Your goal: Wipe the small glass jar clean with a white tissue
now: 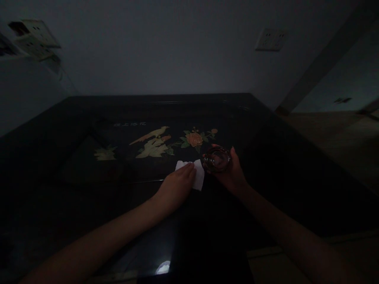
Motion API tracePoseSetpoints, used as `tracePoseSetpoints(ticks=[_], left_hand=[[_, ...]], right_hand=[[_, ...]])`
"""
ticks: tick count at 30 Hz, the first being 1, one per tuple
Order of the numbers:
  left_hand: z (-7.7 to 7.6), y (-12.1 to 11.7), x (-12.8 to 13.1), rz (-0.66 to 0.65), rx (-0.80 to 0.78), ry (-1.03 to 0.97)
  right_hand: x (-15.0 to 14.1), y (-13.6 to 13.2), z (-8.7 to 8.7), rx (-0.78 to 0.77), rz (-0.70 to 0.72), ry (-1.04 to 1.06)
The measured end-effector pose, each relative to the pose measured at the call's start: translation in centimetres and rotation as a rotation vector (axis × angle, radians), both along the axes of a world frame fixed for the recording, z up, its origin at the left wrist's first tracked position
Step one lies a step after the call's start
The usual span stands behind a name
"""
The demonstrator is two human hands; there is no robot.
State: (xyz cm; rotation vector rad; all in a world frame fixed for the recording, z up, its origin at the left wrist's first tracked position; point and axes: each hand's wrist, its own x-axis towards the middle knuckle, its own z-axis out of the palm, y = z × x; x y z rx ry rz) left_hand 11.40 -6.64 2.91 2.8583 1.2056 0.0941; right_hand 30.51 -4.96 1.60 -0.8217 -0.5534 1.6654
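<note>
The room is dim. My left hand [177, 185] lies on a white cloth or tissue [199, 176] on the black lacquered table [89, 197], fingers together and pressed onto it. My right hand [232, 173] is wrapped round a small clear glass [217, 159] just to the right of the cloth, tilted so its mouth faces me. The glass sits beside the painted flower and bird picture [166, 141] on the table top.
A wall with a white socket plate [271, 39] stands behind the table. More sockets [32, 37] sit on the left wall. Wooden floor [334, 134] lies to the right of the table's edge. A bright reflection [163, 267] shows on the near table edge.
</note>
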Motion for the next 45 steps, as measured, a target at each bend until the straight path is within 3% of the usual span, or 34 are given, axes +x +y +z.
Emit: tracePoseSetpoints(ticks=[4, 8, 21, 27, 31, 34, 38, 41, 45], left_hand=[[-2.2, -0.4, 0.4, -0.075, -0.12, -0.038], [-3.2, -0.4, 0.6, -0.109, -0.192, -0.084], [-2.9, -0.9, 0.5, -0.226, -0.121, -0.135], [-2.1, -0.7, 1.1, -0.237, -0.188, -0.165], [-0.8, -0.9, 1.5, -0.175, -0.354, -0.393], [-0.3, -1.3, 1.4, 0.053, -0.533, -0.76], [-0.3, -1.6, 1.0, 0.305, -0.974, -1.268], [-0.7, -1.8, 0.6, 0.289, -1.227, -1.448], [-1.0, -2.3, 0.3, 0.195, -1.382, -1.518]], right_hand=[[0.0, -0.1, -0.2, 0.005, 0.035, 0.013], [-0.1, -0.2, -0.3, 0.019, 0.05, 0.007], [-0.5, -0.8, 0.8, 0.097, 0.062, 0.005], [-0.7, -1.0, 1.1, 0.104, 0.045, 0.027], [-0.3, -0.7, 0.8, 0.128, 0.039, -0.011], [0.2, -0.5, 1.0, 0.128, 0.071, -0.036], [0.5, -0.9, 1.7, 0.227, 0.101, -0.113], [0.2, -1.5, 2.5, 0.318, 0.179, -0.287], [-0.8, -1.9, 3.4, 0.462, 0.299, -0.588]])
